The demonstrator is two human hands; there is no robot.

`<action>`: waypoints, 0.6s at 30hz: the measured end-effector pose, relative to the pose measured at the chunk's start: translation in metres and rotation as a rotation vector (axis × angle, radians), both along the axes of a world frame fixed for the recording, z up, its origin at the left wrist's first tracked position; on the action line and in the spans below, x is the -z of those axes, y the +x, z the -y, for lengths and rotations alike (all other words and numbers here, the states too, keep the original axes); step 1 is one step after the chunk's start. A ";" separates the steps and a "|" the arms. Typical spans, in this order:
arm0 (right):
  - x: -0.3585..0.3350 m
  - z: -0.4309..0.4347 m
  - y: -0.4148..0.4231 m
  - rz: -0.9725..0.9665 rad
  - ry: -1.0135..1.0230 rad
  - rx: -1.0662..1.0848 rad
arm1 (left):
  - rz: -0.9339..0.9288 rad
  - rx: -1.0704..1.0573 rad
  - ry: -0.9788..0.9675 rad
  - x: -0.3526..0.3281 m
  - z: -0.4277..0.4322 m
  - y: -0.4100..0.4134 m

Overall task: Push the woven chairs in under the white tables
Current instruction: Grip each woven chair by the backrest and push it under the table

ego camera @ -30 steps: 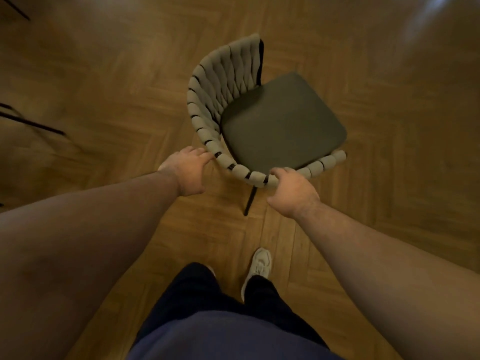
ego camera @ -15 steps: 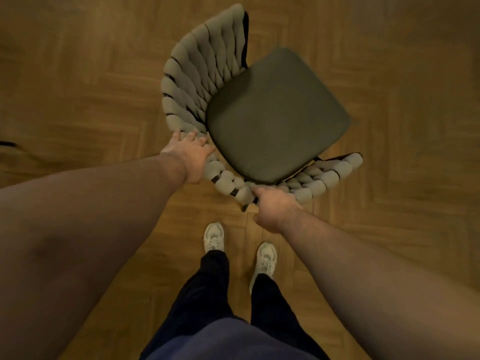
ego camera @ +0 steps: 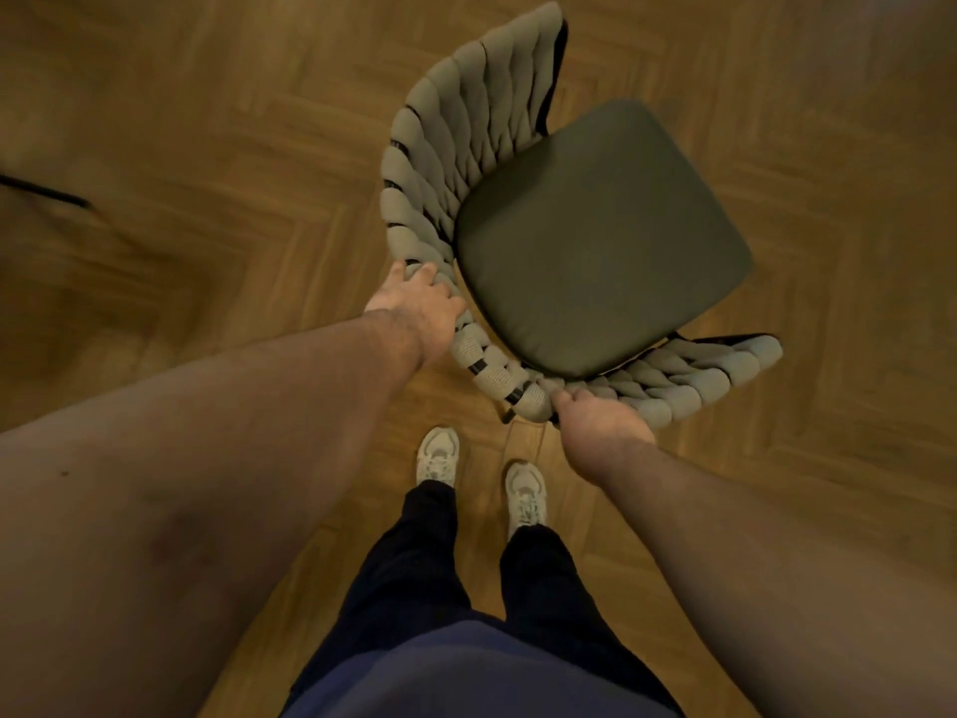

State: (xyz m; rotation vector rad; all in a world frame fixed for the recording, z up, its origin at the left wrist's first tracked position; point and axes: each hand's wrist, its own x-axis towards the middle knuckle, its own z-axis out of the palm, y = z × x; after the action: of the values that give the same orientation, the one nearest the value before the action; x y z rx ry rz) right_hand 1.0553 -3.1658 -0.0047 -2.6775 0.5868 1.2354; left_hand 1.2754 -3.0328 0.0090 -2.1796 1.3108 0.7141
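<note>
Both hands, left hand [ego camera: 414, 303] and right hand [ego camera: 603, 424], grip woven chair [ego camera: 440, 163] backrest (parquet floor).

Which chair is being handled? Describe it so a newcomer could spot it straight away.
On the herringbone wood floor, look just ahead of the white shoes. The woven chair is there, its rim gripped by the left hand and the right hand. Thick grey-green woven straps curve round a dark seat cushion, unlike the thin black bar at far left.
</note>
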 end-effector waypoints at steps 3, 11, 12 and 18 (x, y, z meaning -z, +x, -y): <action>0.002 0.005 -0.008 -0.017 0.010 -0.083 | -0.013 -0.084 -0.016 -0.001 -0.015 -0.017; -0.001 0.012 -0.044 -0.028 -0.024 -0.341 | -0.035 -0.356 -0.073 -0.005 -0.072 -0.108; -0.001 0.013 -0.046 -0.026 -0.020 -0.381 | -0.038 -0.387 -0.071 -0.006 -0.079 -0.120; -0.010 0.008 -0.048 -0.012 -0.037 -0.597 | -0.084 -0.550 -0.031 -0.022 -0.121 -0.178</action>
State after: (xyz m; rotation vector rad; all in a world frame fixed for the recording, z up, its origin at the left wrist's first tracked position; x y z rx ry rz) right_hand 1.0072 -3.1740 0.0052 -2.9843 -0.2220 1.3623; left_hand 1.0971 -2.9117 0.0314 -2.5856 0.7521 0.9995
